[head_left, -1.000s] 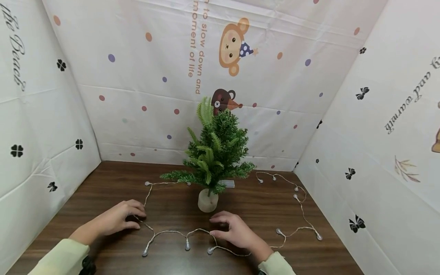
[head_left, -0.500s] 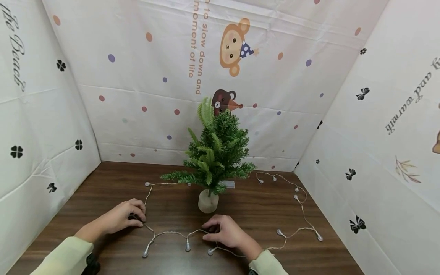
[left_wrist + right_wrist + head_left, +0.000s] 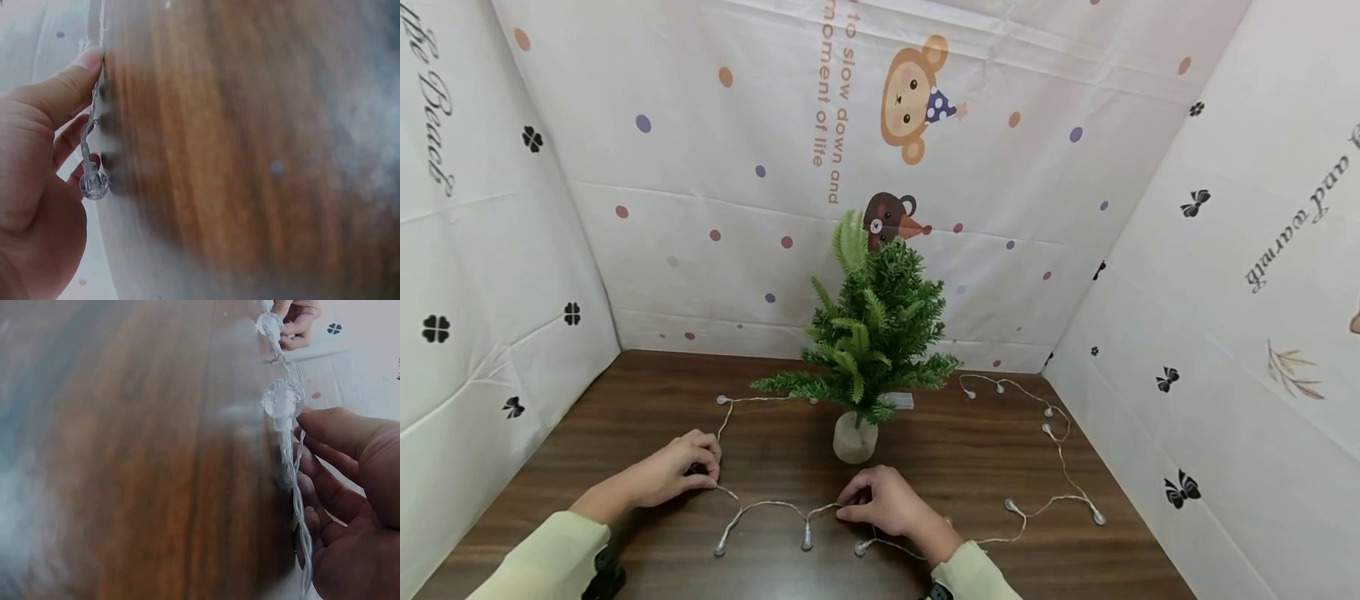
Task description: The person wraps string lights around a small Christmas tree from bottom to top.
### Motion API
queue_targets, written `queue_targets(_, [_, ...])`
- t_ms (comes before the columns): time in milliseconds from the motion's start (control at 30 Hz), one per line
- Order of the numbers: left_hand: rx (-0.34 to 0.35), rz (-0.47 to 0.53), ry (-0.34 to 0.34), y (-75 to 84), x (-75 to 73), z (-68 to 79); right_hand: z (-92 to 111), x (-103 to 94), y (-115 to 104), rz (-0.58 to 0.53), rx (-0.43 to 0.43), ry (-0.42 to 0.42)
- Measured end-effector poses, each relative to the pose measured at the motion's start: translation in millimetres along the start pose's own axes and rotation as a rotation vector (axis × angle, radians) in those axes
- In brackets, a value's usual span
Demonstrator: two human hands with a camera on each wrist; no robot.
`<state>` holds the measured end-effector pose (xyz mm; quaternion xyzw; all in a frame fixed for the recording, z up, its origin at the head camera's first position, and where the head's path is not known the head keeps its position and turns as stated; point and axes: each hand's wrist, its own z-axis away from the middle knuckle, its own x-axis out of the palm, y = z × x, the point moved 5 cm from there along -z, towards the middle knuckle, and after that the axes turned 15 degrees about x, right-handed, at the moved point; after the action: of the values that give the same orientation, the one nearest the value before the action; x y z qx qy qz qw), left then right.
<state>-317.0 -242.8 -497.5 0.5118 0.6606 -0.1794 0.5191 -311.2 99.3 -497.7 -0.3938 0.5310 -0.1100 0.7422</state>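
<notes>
A string of lights [image 3: 772, 502] with clear round bulbs loops over the table in the head view. At the front left, my left hand [image 3: 679, 469] pinches its wire between thumb and fingers; a bulb [image 3: 94, 185] hangs beside that palm in the left wrist view. My right hand [image 3: 886, 502] pinches another stretch of wire, in front of the tree's base. Close to the right thumb is a bulb [image 3: 283, 399] in the right wrist view. Behind the hands a small artificial Christmas tree [image 3: 880, 325] stands upright on a pale round base [image 3: 855, 438].
A clear, flat case [image 3: 898, 401] lies behind the tree, partly hidden by branches. More wire with bulbs [image 3: 1047, 429] runs along the right side of the brown wood-grain table [image 3: 760, 575]. Printed white cloth walls [image 3: 700, 275] enclose the back and both sides.
My right hand has moved left, and its thumb and finger have closed on the wire. The left hand has shifted slightly right. The wire between them has moved a little.
</notes>
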Motion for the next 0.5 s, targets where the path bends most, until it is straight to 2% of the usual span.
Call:
queue_targets(100, [-0.024,0.013,-0.015,-0.7,-0.4,0.6,-0.6,0.6,0.4,0.014,0.008,0.011])
queue_targets(267, [-0.007,0.071,0.034,-1.3,-5.5,0.3,0.3,-3.4,2.3,-0.001,0.031,0.02])
queue_targets(367, [-0.063,0.143,0.037,-4.7,-9.7,0.1,1.3,-8.3,3.6,-0.038,0.05,0.01])
queue_targets(500, [-0.182,0.268,0.023,-9.9,-15.5,-0.6,3.0,-12.3,6.2,-0.138,0.076,-0.041])
